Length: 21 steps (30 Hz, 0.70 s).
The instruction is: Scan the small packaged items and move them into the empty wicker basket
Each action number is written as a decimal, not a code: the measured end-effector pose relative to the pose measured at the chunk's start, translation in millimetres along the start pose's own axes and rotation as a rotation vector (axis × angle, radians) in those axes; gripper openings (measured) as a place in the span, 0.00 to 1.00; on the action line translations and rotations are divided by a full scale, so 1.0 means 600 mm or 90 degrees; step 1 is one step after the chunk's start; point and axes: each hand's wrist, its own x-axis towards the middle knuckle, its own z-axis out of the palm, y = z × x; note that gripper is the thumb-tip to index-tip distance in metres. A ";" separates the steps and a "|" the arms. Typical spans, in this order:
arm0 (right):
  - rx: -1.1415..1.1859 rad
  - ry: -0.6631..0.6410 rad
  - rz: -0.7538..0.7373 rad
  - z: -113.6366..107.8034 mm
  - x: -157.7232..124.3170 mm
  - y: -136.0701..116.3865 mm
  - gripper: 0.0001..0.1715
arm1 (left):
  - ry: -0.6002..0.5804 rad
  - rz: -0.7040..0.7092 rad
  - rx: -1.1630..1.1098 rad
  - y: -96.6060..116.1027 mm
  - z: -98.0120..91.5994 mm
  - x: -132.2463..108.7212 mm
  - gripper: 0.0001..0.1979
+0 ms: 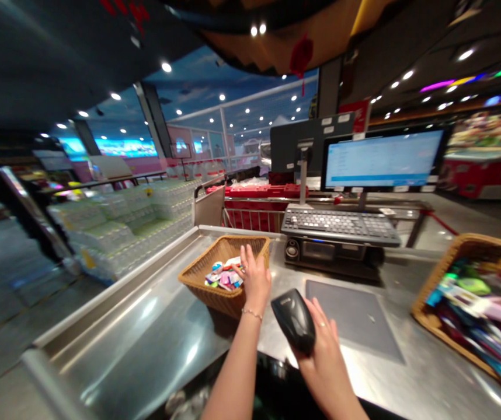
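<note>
Beneath and just left of my left hand [256,280] — fingers spread, contact I cannot tell — small packets [226,280] lie in a wicker basket [209,296] on the tabletop [132,338]; they should be light, slippery, best pinched by an edge. My right hand [324,353] is wrapped around the black scanner [293,319], seemingly stiff, smooth and light, best held by its handle.

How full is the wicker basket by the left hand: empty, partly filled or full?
Partly filled: small colourful packets lie inside the basket, and its back rim stands clearly above them.
</note>
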 end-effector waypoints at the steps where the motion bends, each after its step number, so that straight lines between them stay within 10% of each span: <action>1: 0.000 0.002 -0.002 0.000 0.000 0.002 0.32 | -0.002 0.001 0.002 0.002 0.000 0.000 0.16; 21: -0.001 0.011 0.022 -0.012 -0.005 0.026 0.31 | -0.020 0.036 -0.007 0.030 0.031 -0.010 0.16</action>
